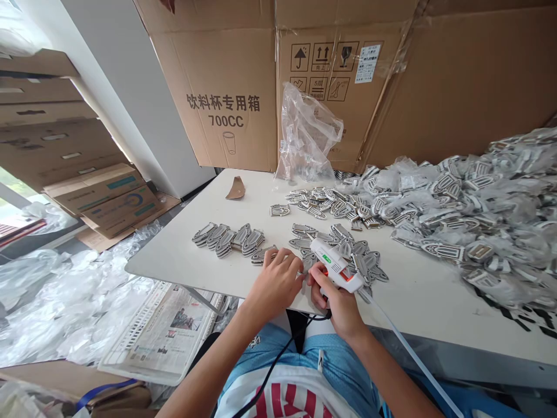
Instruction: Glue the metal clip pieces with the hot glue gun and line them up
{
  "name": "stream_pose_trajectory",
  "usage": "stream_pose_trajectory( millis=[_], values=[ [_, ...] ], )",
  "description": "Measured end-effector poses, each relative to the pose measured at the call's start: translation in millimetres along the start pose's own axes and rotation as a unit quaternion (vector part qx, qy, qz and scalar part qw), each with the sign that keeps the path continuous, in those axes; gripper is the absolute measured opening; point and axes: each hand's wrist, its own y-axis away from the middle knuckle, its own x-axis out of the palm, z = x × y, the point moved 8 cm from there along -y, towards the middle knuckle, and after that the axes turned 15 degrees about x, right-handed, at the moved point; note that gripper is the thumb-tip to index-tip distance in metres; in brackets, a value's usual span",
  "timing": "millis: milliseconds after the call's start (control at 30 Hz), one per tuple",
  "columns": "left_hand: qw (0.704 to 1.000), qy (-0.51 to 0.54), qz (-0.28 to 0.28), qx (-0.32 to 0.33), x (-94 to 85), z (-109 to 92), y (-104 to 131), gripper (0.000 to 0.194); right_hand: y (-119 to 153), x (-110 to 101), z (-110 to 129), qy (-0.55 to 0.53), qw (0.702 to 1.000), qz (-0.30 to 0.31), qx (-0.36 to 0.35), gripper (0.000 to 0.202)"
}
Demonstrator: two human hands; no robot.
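My right hand [336, 302] grips a white glue gun [336, 266] with a green light on its body, its nozzle pointing left toward my left hand. A translucent glue stick trails from its back to the lower right. My left hand [274, 283] presses down on a small grey shield-shaped badge [263, 255] near the front edge of the white table [418, 290]. Its fingers are curled over the piece, which is mostly hidden. A row of overlapping badges [228, 238] lies just left of my hands. A loose cluster of badges [348, 247] lies behind the glue gun.
A large heap of bagged badges [474, 203] covers the right of the table. An open plastic bag [307, 136] stands at the back before big cardboard boxes [226, 87]. A cardboard scrap [236, 188] lies nearby. A newspaper-lined tray [161, 331] and plastic wrap [52, 296] cover the floor at left.
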Motion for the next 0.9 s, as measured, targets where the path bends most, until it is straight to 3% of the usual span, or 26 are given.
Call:
stream_pose_trajectory(
  millis=[200,333,467,633,767,900],
  values=[
    [0.995,0.079,-0.043,-0.053,0.0,5.5,2.0,0.013,-0.1,-0.1,-1.7,-0.005,1.000,0.008,0.002,0.036],
    [0.973,0.173,-0.068,-0.135,-1.7,13.6,6.0,0.015,-1.0,-1.9,-4.1,-0.004,1.000,0.000,0.007,0.036],
    [0.936,0.258,-0.086,-0.224,-1.0,24.7,14.1,0.010,-1.0,-2.3,-3.9,-0.009,1.000,-0.004,0.011,0.037],
    [0.872,0.356,-0.161,-0.294,-3.4,42.0,24.1,0.030,-2.1,-2.8,-7.2,-0.003,1.000,0.006,0.016,0.038],
    [0.808,0.430,-0.230,-0.332,-4.5,52.8,31.8,0.038,-2.9,-5.3,-11.5,0.030,0.999,0.006,0.017,0.040],
    [0.765,0.461,-0.286,-0.348,-10.3,57.1,36.0,0.037,-0.1,-2.3,-13.4,0.078,0.996,0.008,0.033,0.044]
  ],
)
